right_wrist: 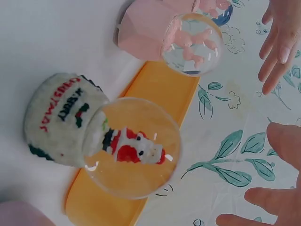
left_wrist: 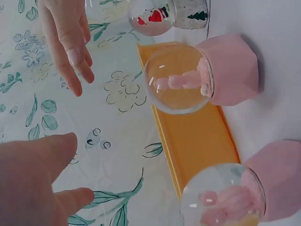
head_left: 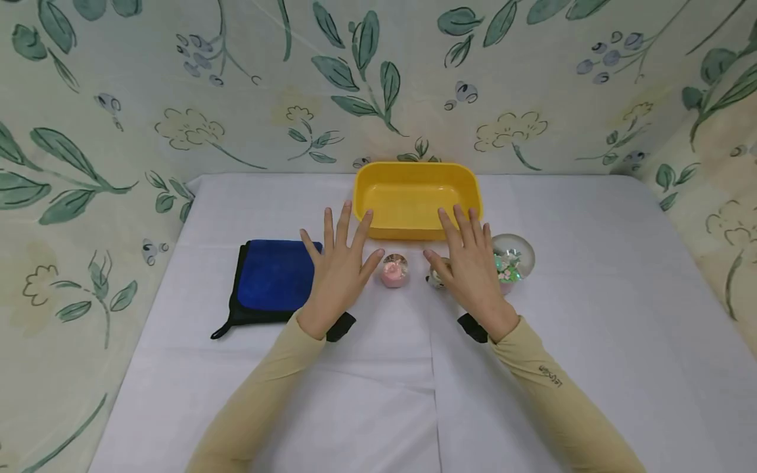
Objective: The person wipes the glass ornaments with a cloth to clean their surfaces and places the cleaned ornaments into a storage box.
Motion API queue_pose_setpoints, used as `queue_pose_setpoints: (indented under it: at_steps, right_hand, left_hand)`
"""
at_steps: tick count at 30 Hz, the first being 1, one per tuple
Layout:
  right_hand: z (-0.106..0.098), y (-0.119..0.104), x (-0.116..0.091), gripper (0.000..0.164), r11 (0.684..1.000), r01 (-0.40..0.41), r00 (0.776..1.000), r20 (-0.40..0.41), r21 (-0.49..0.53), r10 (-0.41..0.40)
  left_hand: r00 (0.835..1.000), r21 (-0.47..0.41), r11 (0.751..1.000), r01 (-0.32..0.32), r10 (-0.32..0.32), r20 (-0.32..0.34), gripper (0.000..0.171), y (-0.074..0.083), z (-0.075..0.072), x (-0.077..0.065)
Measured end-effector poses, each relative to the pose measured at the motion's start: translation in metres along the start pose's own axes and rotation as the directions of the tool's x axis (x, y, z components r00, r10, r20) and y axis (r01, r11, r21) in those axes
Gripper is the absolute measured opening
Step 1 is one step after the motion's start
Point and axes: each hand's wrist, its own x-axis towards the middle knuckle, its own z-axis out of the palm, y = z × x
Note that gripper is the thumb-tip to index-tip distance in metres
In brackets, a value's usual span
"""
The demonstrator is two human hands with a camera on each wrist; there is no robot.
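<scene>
My left hand [head_left: 335, 276], fingers spread, hovers over the right edge of the folded blue cloth [head_left: 278, 274] with black trim. Beside its thumb stands a small snow globe [head_left: 394, 270] with a pink faceted base. A second pink-based globe [left_wrist: 277, 181] shows in the left wrist view; the left hand hides it in the head view. My right hand [head_left: 473, 272], also spread and holding nothing, partly covers a Christmas snow globe [right_wrist: 61, 120] with a Santa inside. Right of that hand is a larger globe [head_left: 523, 256] holding flowers, partly covered by the hand.
A yellow rectangular tub [head_left: 418, 233] stands at the back middle, beyond the fingertips. White cloth [head_left: 621, 315] covers the table. Behind and beside it hangs a leaf-and-flower patterned curtain [head_left: 236, 85].
</scene>
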Motion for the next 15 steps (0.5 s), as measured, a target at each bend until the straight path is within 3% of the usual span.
queue_pose_setpoints:
  at_steps: [8,15]
  right_hand:
    - [0.0,-0.006,0.002,0.072,0.986,0.059,0.998,-0.029,0.155,-0.055]
    - [0.003,-0.015,0.005,0.072,0.967,0.102,0.994,-0.066,0.233,-0.088]
  left_hand:
    - [0.999,-0.143,0.99,0.014,-0.019,-0.034,0.062,-0.023,-0.016,-0.009]
    - [0.991,-0.233,0.972,-0.016,-0.016,-0.135,0.061,-0.045,-0.029,-0.017]
